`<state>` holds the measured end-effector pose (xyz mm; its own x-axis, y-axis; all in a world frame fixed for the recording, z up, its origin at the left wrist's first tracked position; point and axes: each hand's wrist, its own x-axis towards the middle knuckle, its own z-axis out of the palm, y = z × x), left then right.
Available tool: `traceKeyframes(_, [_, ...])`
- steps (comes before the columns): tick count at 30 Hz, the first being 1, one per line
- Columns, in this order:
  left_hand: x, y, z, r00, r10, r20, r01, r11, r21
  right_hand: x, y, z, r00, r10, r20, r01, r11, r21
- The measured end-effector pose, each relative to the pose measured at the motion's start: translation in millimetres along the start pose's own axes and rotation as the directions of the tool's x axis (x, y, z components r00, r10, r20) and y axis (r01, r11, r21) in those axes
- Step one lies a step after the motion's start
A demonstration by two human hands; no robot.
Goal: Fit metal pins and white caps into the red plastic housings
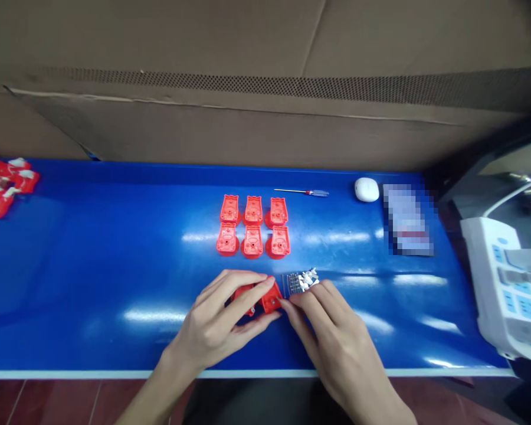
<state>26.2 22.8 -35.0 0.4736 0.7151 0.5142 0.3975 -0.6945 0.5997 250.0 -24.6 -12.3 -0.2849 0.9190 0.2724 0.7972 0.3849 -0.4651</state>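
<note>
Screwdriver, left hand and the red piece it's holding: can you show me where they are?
Screwdriver [317, 193]: head view, on its handle.
Left hand [212, 327]: head view, on the back of the hand.
Red piece [271, 300]: head view, on its hollow inside.

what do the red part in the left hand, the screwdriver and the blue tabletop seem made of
Red part: probably molded plastic, slightly shiny, given its even color and thin raised edges. Screwdriver: likely a metal shaft, thin and grey; the handle looks like translucent plastic. Blue tabletop: glossy, with streaky reflections; laminate, paint or plastic, I can't tell.
</note>
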Motion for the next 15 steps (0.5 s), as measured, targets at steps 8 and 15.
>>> traceKeyframes(8, [-1.8, 0.2, -0.6, 1.0, -0.022, -0.001, 0.022, 1.0, 0.008, -7.4, -0.4, -0.5, 0.998, 0.06, 0.036, -0.063, 0.995, 0.075])
traceKeyframes(15, [-2.0, 0.2, -0.3, 0.999, -0.033, 0.007, 0.033, 0.999, 0.011, -14.4, -2.7, -5.9, 0.994, 0.078, -0.076, -0.072, 0.994, 0.078])
